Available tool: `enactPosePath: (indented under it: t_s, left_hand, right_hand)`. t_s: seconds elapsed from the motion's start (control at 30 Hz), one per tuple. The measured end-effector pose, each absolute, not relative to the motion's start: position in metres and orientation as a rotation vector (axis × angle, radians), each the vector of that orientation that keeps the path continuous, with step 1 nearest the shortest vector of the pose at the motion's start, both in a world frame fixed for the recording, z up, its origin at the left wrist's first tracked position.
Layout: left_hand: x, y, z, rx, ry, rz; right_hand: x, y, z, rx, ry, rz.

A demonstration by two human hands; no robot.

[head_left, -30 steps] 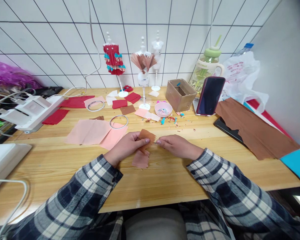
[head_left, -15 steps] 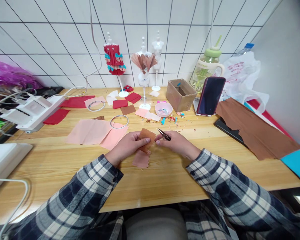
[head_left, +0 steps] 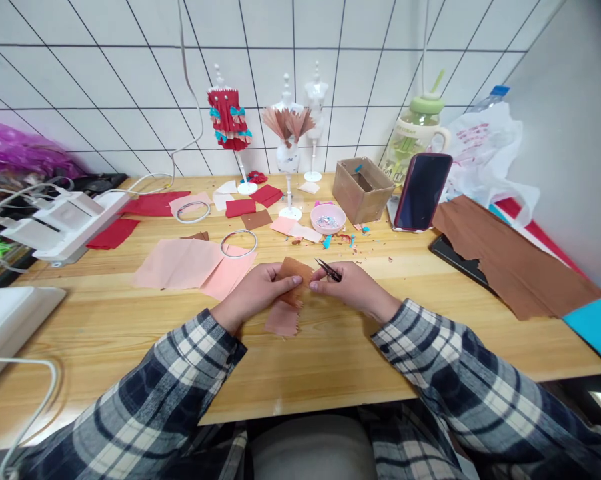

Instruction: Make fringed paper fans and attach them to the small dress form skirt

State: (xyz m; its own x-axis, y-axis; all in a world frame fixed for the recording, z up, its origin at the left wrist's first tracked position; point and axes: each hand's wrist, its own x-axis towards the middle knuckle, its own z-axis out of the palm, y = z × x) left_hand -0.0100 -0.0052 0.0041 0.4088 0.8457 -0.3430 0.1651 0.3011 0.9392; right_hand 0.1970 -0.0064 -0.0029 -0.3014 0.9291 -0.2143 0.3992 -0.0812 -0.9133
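My left hand [head_left: 260,287] pinches a small brown piece of cloth [head_left: 295,269] between thumb and fingers, above the middle of the table. The cloth's right edge looks jagged. Under it, a paler pinkish-brown piece [head_left: 283,319] with a notched edge hangs or lies toward me; I cannot tell which. My right hand [head_left: 353,285] is closed around small dark thread snips [head_left: 329,270], their points facing up and left. Its thumb and fingertip meet at the right edge of the brown cloth.
Pink fabric sheets [head_left: 180,263] and a metal hoop [head_left: 239,243] lie to the left. Behind stand a mini dress form [head_left: 289,157] with pleated brown cloth, a pink bowl [head_left: 328,219], a cardboard box [head_left: 363,192] and a propped phone [head_left: 423,192]. Brown fabric [head_left: 520,267] covers the right side.
The snips have tilted slightly in my right hand, and their blades now show apart. My left hand and the brown cloth stay almost where they were.
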Motion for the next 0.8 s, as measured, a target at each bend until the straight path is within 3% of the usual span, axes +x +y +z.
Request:
enactPosePath:
  t_s: [0.33, 0.53, 0.7, 0.8]
  left_hand:
    - [-0.01, -0.007, 0.004, 1.145, 1.065, 0.602]
    - [-0.01, -0.005, 0.005, 1.172, 1.089, 0.655]
    - [-0.009, -0.005, 0.003, 1.247, 1.067, 0.666]
    - [-0.007, -0.006, 0.004, 1.277, 1.064, 0.665]
  right_hand:
    - [0.2, -0.006, 0.0, -1.418, -1.683, 1.382]
    - [0.204, 0.0, -0.001, -1.405, -1.608, 1.156]
    - [0.196, -0.006, -0.002, -1.35, -1.608, 1.376]
    - [0.191, -0.01, -0.002, -1.333, -1.634, 1.335]
